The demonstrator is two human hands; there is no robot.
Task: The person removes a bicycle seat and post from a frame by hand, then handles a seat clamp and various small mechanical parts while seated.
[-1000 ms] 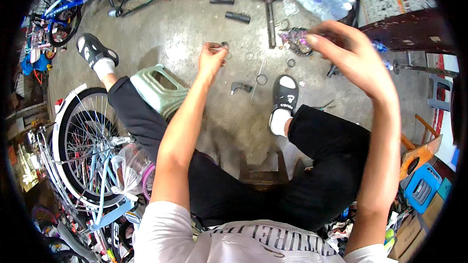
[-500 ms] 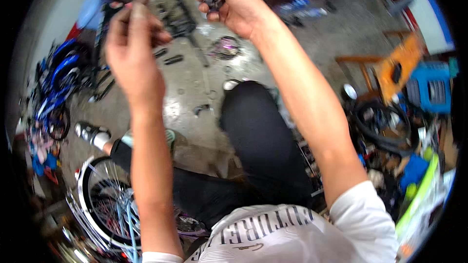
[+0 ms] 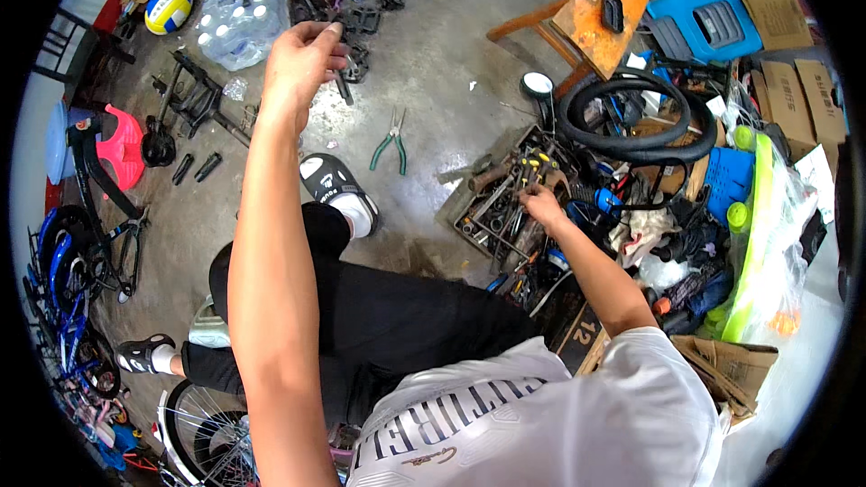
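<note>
My left hand [image 3: 305, 63] is stretched far forward over the floor, its fingers closed in a pinch. Dark metal shows by its fingertips, but I cannot make out whether it is held or lies behind. Just beyond are black bicycle pedals [image 3: 363, 20]. To the right, my right hand [image 3: 543, 206] reaches down into a tool tray [image 3: 487, 233] crowded with wrenches and other metal tools. Its fingers are bent together among them; what they grip, if anything, is hidden. Green-handled pliers [image 3: 390, 146] lie on the floor between my hands.
Black tyres [image 3: 631, 117] and a wooden stool [image 3: 600, 22] stand beyond the tray. Shrink-wrapped water bottles [image 3: 244, 13] and a ball [image 3: 169, 8] are at the far left. A bicycle wheel [image 3: 176, 428] is near my left leg, a blue bicycle [image 3: 59, 261] farther left.
The view has swung to the right. My right hand, which held a small dark metal part up ahead, is now down in the tool tray. My left hand's fingers have closed together.
</note>
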